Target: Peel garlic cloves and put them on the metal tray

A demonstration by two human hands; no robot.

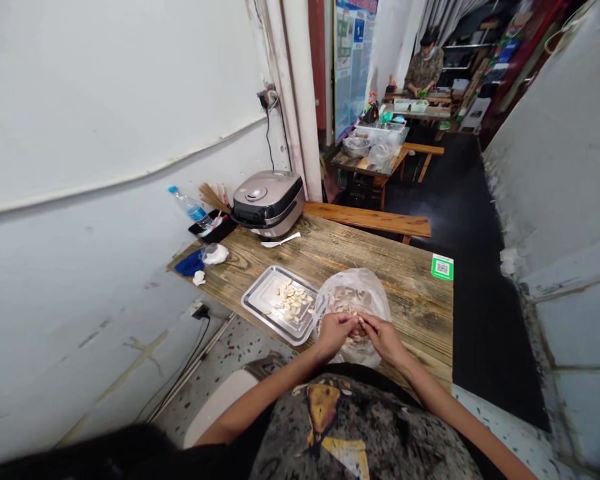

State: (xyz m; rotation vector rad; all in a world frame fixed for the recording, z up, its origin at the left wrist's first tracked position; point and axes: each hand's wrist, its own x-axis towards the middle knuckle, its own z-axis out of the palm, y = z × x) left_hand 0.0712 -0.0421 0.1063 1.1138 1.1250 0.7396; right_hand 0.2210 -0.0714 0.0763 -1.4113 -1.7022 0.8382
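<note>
My left hand [334, 331] and my right hand [383, 337] meet over an open clear plastic bag [353, 293] of garlic on the wooden table [370, 260]. Both hands' fingers are curled and pinched together on a small garlic clove [361, 323] between them. To the left of the bag lies a flat metal tray [266, 293] with several peeled cloves [294, 300] on it.
A rice cooker [269, 202] with a white spoon [280, 241] stands at the table's far end, beside a water bottle [190, 209], a blue cloth [190, 264] and crumpled paper. A green QR sticker [443, 267] is on the right edge. A person [425, 67] works at a far table.
</note>
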